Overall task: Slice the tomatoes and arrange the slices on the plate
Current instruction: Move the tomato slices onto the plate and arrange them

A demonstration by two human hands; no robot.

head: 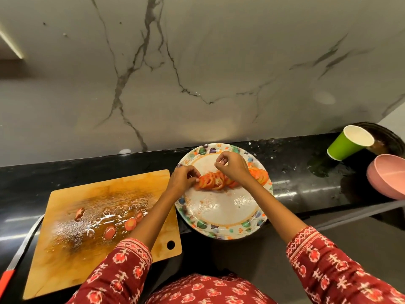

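Arranging tomato slices on the plate.
Left hand fingers pinch the row's end slice; right hand fingers curl, their hold unclear; its wrist hides middle slices; knife cut off at left.

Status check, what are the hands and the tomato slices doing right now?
Left hand pinches the end of the tomato slices. Right hand above the row, fingers curled. Slices overlap across the plate. Nothing in the way.
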